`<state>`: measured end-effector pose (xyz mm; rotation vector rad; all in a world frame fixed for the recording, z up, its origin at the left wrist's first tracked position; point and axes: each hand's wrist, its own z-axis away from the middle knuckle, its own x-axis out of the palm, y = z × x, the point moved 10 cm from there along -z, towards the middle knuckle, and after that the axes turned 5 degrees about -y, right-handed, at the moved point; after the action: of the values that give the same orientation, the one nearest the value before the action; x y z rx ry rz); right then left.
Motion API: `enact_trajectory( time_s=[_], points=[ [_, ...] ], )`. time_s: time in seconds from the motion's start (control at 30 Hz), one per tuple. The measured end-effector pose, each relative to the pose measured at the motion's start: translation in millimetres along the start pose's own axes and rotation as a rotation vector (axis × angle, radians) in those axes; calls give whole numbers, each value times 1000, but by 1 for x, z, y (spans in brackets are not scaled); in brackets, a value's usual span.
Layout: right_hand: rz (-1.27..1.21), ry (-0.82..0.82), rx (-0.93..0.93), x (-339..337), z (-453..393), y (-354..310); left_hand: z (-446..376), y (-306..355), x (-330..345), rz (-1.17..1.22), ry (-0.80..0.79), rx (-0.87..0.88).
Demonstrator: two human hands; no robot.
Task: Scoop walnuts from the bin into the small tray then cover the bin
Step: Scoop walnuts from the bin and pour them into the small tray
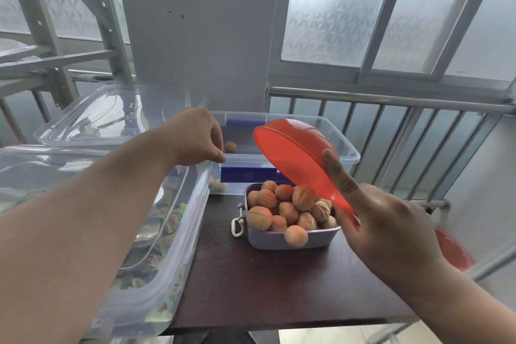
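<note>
Most of the scooping looks done. Small tray [290,240], lilac, sits on the dark surface [279,288] and is heaped with walnuts [287,208] above its rim; one nut [296,235] hangs at the near wall, seemingly over the edge or falling, cannot tell which.

Right hand [391,229]: closed around the handle of the red scoop [296,156], index finger laid along its back. Scoop bowl is tipped on edge above the tray's far right corner. No nuts visible in it; its inner face is turned away, so not certain.

Bin [346,158], clear plastic, stands just behind the tray. Nearly empty: one walnut [230,146] seen on its floor, a couple more [217,186] showing through the near wall low on the left.

Left hand [199,139]: fingers curled, resting at the bin's left rim; whether it pinches the rim or only touches it I cannot tell.

Clear lid [111,117] lies off to the left, on top of another clear container [156,246] holding mixed green contents.

Judgement: transfer essentially complete, tray at capacity. Remaining: set the scoop down, recover any spilled nut, fetch the lid and press it onto the bin. Cover step not yet begun.
</note>
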<state>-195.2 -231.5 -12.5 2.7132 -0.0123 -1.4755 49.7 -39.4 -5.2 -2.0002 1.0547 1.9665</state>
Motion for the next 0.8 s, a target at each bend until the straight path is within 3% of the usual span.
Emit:
enact_trajectory(
  time_s=[0.13, 0.53, 0.67, 0.8],
  points=[
    [-28, 73, -3, -13, 3, 2, 0, 3, -1, -10, 7, 11],
    [-165, 52, 37, -7, 6, 9, 3, 5, 0, -7, -9, 7],
    [-408, 38, 287, -1, -4, 32, 3, 5, 1, -6, -16, 12],
    [-848, -12, 488, 24, -19, 55, 3, 4, 1, -4, -15, 8]
  ],
)
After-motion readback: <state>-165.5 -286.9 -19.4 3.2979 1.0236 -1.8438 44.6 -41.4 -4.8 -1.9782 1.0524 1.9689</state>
